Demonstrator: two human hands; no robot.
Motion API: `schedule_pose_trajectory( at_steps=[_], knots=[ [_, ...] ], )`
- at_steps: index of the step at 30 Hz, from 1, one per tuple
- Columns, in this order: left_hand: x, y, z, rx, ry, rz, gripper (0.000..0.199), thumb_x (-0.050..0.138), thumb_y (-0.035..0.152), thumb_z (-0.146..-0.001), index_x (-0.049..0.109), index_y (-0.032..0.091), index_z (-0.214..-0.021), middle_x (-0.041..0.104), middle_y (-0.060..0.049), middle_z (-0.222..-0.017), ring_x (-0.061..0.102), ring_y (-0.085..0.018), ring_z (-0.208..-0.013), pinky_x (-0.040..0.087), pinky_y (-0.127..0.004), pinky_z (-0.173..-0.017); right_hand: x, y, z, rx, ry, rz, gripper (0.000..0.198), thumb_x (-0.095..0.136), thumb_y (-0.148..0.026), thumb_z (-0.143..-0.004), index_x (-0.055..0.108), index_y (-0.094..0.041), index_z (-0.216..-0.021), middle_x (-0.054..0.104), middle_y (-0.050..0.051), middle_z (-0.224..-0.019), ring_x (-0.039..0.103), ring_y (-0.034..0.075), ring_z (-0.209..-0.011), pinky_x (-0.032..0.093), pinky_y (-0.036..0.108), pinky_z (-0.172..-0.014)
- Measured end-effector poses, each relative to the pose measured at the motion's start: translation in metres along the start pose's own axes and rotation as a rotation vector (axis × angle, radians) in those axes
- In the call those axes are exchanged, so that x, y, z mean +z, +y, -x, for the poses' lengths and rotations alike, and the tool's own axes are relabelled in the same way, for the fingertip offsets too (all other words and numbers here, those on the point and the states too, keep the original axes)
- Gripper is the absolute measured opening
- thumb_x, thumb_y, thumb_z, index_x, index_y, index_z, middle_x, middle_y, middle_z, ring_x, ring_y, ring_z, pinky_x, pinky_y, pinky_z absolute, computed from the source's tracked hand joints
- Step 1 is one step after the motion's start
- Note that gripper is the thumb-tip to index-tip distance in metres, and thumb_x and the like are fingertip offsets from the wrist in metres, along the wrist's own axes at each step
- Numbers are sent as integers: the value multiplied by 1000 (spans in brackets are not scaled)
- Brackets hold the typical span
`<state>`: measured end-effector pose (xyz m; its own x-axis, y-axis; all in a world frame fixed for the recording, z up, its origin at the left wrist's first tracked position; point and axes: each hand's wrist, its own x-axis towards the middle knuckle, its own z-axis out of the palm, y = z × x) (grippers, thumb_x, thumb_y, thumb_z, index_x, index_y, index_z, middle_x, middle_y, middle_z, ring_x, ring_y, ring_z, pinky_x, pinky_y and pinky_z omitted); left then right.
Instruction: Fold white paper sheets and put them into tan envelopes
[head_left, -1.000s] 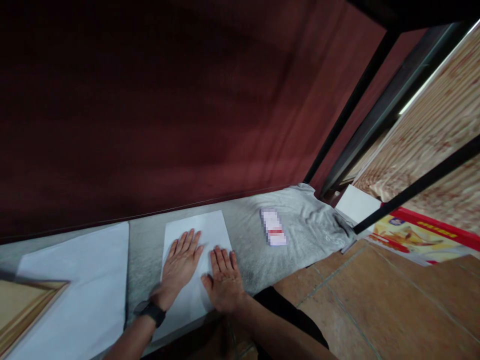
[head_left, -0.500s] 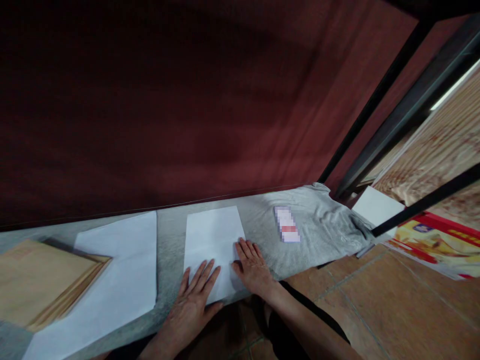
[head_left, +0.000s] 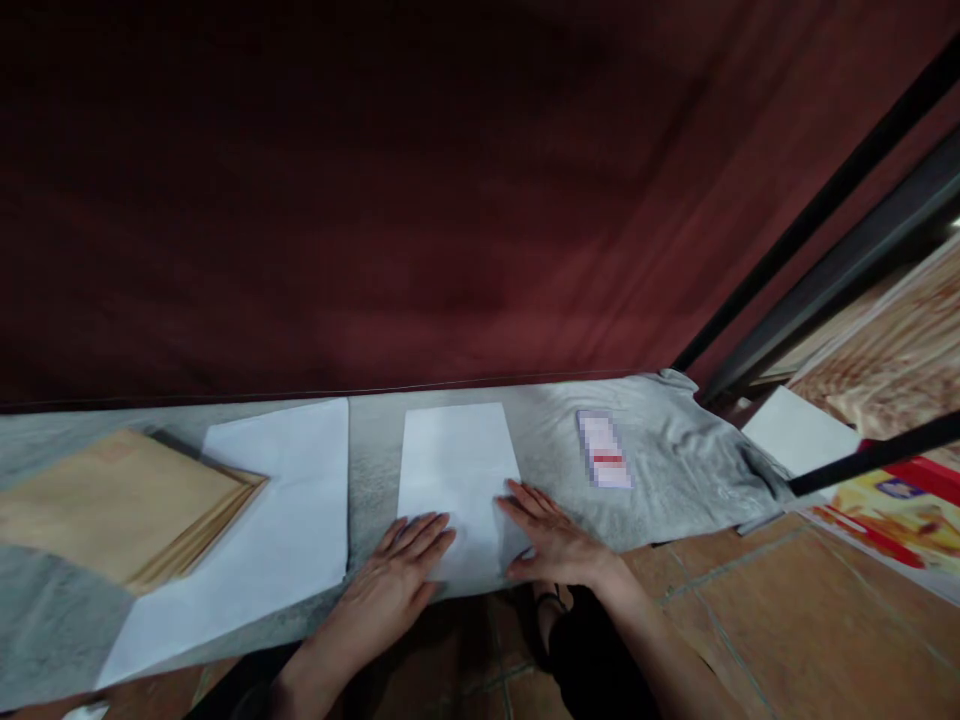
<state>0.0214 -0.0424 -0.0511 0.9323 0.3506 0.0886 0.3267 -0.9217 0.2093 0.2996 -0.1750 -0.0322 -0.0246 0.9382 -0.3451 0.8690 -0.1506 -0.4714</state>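
Far left: stack of brown envelopes (head_left: 112, 500), tilted, partly on a larger white paper stack (head_left: 300, 490), partly on the grey cloth (head_left: 379, 430) covering the tabletop. Next, left hand (head_left: 401, 570): open, fingers a little spread, palm down, fingertips at lower left edge of the white sheet (head_left: 457, 450). That sheet lies flat near the middle, between the white paper stack and a pixelated white item. Right hand (head_left: 551, 535): open too, fingers extended, on the sheet's lower right edge; neither hand grips anything. Pixelated white item (head_left: 604, 450) with red band, just right of the sheet, on cloth; can't tell what. Cloth wrinkled at right end. Far right: black bar (head_left: 877, 455), white panel (head_left: 799, 425), red-yellow printed box (head_left: 900, 510) by the tiled floor (head_left: 787, 600).
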Motion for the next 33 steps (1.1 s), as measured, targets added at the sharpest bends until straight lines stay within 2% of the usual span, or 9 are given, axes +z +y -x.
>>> schedule_pose_trajectory(
  at_steps=[5, 10, 13, 17, 19, 23, 26, 29, 33],
  knots=[
    [-19, 1, -4, -99, -58, 158, 58, 46, 5, -87, 60, 28, -139, 57, -1, -148, 53, -19, -137, 37, -42, -120, -5, 0, 9, -56, 19, -27, 94, 78, -39, -77, 32, -31, -158, 10, 6, -171, 8, 25, -157, 13, 44, -127],
    [-34, 2, 0, -152, -5, 384, 35, 47, 25, -99, 72, 28, -123, 71, -2, -128, 65, -20, -121, 50, -36, -107, -15, -3, 13, -127, 46, -97, 68, 69, -26, -83, 49, -35, -148, 33, 1, -164, 27, 21, -153, 18, 44, -126],
    [-36, -4, 4, -153, -30, 506, 31, 49, 33, -101, 75, 28, -115, 76, -3, -117, 70, -20, -109, 54, -33, -99, -18, 1, 12, -148, 97, -229, 43, 56, -25, -93, 65, -33, -134, 58, 0, -147, 48, 21, -140, 30, 42, -121],
    [-34, -18, 8, -186, 2, 577, 29, 58, 34, -93, 76, 26, -115, 69, -5, -133, 62, -23, -126, 47, -36, -109, -18, 6, 11, -111, 138, -443, 35, 51, -40, -98, 78, -23, -111, 78, 3, -107, 71, 24, -102, 53, 34, -92],
    [-34, -23, 8, -260, 9, 603, 31, 55, 36, -94, 76, 24, -114, 69, -6, -132, 62, -25, -126, 46, -37, -109, -20, 4, 12, -94, 146, -514, 39, 53, -48, -96, 79, -20, -99, 78, 3, -93, 71, 24, -88, 55, 32, -80],
    [-39, -23, 6, -419, 24, 690, 37, 52, 42, -94, 77, 20, -109, 78, -6, -109, 71, -26, -104, 53, -34, -95, -24, -3, 13, -139, 141, -594, 35, 61, -48, -91, 77, -20, -102, 76, 3, -101, 68, 22, -94, 53, 29, -81],
    [-40, -24, 0, -431, 30, 781, 33, 57, 43, -89, 79, 19, -99, 79, -5, -98, 71, -25, -93, 55, -32, -87, -21, 1, 8, -42, 165, -558, 36, 57, -49, -91, 77, -19, -89, 76, 3, -88, 67, 22, -84, 53, 29, -74],
    [-35, -30, -7, -409, 90, 855, 32, 61, 42, -85, 78, 19, -101, 78, -6, -104, 70, -24, -95, 54, -32, -86, -15, 9, -5, 17, 247, -570, 40, 53, -51, -90, 76, -18, -91, 76, 4, -87, 67, 23, -83, 53, 31, -75],
    [-25, -41, -20, -543, 188, 911, 37, 61, 46, -83, 75, 15, -97, 77, -6, -92, 69, -24, -85, 54, -32, -77, -13, 12, -25, 17, 412, -599, 43, 50, -50, -91, 74, -16, -99, 76, 7, -92, 68, 24, -85, 53, 32, -76]
  ],
)
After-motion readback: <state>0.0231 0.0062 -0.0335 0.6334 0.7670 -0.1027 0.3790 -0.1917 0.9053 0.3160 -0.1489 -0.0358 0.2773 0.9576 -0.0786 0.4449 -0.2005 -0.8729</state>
